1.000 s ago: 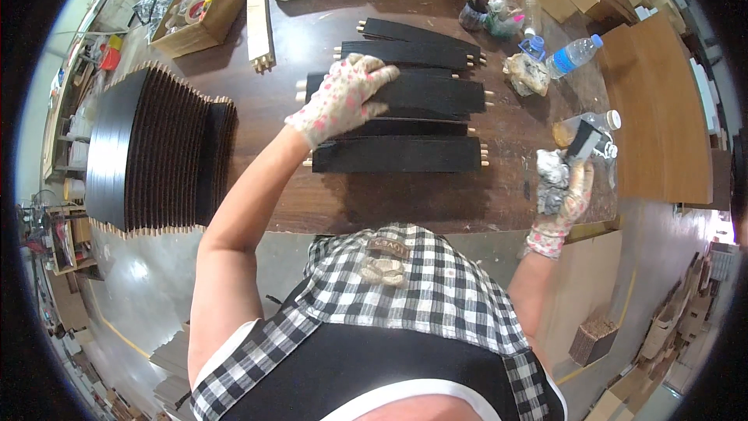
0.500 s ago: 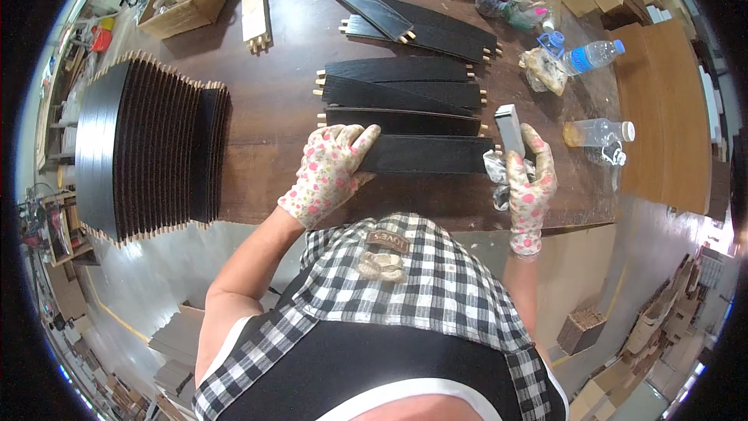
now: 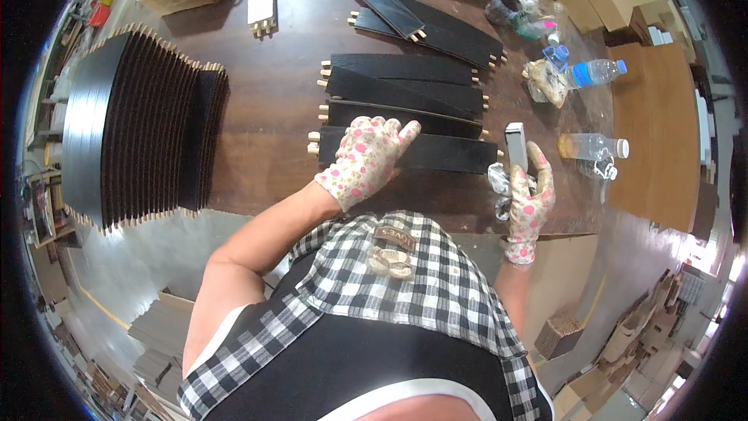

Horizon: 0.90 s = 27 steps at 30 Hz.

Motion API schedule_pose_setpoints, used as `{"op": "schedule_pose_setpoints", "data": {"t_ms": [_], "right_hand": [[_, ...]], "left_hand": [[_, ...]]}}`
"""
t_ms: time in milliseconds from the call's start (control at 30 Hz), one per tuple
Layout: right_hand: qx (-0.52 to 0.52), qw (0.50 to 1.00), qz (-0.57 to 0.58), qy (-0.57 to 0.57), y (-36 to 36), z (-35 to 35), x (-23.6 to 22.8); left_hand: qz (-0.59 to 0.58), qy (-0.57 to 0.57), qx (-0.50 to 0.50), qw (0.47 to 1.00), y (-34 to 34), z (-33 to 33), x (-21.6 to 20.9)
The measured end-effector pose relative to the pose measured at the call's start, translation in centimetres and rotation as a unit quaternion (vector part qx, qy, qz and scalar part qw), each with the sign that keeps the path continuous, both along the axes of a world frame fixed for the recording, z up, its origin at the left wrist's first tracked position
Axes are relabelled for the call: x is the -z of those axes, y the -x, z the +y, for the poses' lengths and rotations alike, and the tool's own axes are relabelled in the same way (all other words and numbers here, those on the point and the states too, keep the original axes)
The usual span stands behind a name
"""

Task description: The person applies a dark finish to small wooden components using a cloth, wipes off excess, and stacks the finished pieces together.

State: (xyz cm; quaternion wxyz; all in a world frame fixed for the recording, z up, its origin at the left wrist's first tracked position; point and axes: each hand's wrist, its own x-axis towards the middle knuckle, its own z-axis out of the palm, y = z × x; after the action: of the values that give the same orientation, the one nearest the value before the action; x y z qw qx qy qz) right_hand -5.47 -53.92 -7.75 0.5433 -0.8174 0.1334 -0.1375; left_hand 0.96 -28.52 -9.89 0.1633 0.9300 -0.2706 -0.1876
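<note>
My left hand [image 3: 366, 160] lies across the nearest black board [image 3: 452, 154], fingers over its upper edge and thumb stretched out to the right; whether that grip closes on the wood, I cannot tell. The board is on the worktop [image 3: 265, 109], near its front edge, with pale pegs [image 3: 313, 143] at the left end. My right hand [image 3: 531, 203], just beyond the board's right end, has its grip closed on a small pale block [image 3: 515, 144], beside a crumpled wad [image 3: 499, 179].
</note>
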Motion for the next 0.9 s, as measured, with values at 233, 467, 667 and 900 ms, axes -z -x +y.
{"op": "schedule_pose_setpoints", "data": {"t_ms": [233, 467, 667, 900], "right_hand": [[-0.133, 0.984, -0.054, 0.102, 0.6, 1.8, 0.9], [-0.321, 0.890, -0.191, 0.262, -0.5, 8.8, 2.0], [-0.375, 0.830, -0.195, 0.366, -1.8, 12.8, 2.8], [-0.258, 0.847, -0.186, 0.426, 0.1, 7.0, 4.5]], "left_hand": [[-0.189, 0.206, -0.097, 0.955, 1.1, 5.7, 0.4], [0.049, 0.470, -0.269, 0.839, 2.0, 9.3, 5.6], [0.126, 0.536, -0.268, 0.791, 1.3, 8.4, 6.3], [0.113, 0.513, -0.254, 0.812, 1.0, 9.2, 6.4]]}}
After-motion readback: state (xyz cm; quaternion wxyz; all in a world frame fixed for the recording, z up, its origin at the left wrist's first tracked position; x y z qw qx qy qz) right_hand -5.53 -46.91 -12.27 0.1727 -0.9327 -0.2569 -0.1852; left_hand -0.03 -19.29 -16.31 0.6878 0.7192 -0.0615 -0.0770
